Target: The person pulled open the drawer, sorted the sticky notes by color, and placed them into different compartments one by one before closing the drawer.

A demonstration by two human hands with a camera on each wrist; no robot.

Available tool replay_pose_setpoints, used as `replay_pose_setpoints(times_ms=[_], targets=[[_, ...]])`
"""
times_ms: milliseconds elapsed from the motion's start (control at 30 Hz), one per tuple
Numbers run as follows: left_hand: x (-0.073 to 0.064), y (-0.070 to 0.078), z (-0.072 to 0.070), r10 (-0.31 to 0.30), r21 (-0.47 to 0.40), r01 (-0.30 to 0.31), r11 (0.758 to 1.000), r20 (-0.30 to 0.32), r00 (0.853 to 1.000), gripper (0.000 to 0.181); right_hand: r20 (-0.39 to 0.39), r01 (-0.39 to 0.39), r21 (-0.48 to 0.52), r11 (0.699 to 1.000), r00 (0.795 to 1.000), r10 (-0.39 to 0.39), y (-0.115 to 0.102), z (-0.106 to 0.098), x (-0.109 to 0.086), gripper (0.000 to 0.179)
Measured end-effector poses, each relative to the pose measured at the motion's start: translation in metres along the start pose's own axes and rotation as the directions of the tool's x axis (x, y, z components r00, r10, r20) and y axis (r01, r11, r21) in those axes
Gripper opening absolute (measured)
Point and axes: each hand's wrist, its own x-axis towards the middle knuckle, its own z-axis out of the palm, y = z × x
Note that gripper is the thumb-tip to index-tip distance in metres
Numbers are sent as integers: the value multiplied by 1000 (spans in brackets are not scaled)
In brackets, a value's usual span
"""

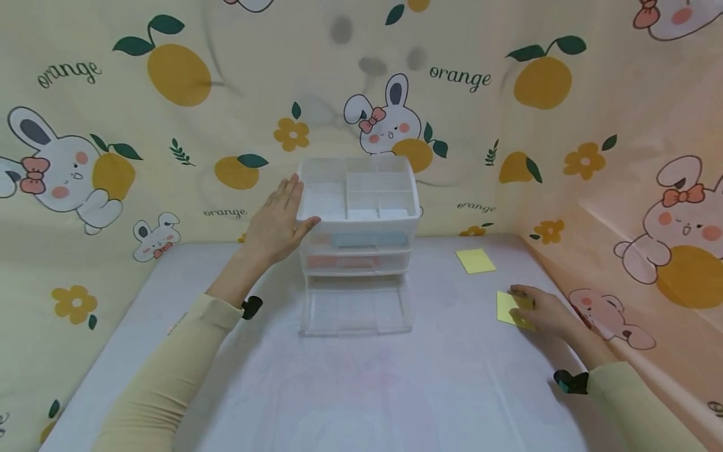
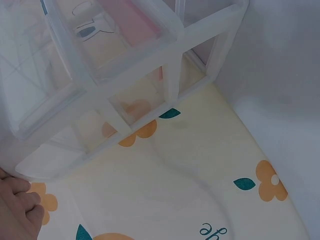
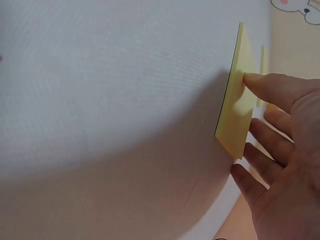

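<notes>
head view: left hand (image 1: pixel 277 220) is laid straight-fingered against a white drawer organizer (image 1: pixel 364 228), clear bottom drawer (image 1: pixel 358 307) sticking out. right hand (image 1: pixel 545 312) has its thumb on a yellow sticky note pad (image 1: pixel 505 306) on the table (image 1: pixel 350 389), fingers near its edge, can't really tell if it's pinched. second yellow pad (image 1: pixel 476 261) lies nearby.

Soft light is brightening the head view; shadows are falling on the worktop (image 1: pixel 361 389) left and right of the drawer unit (image 1: pixel 361 226), and grey smudges are dulling the backdrop (image 1: pixel 305 69) above it. The left wrist view is looking dimmer, hazy; the right is showing a broad shadow.
</notes>
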Motion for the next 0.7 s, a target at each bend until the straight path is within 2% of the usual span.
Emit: replay_pose_setpoints(times_ms=[400, 700], targets=[[0, 2, 0, -1, 6, 1, 1000, 0, 1000, 89, -40, 89, -72, 993, 995, -92, -3, 2, -1, 58], [0, 2, 0, -4, -1, 4, 1000, 3, 1000, 88, 7, 64, -72, 995, 998, -64, -6, -2, 2, 61]])
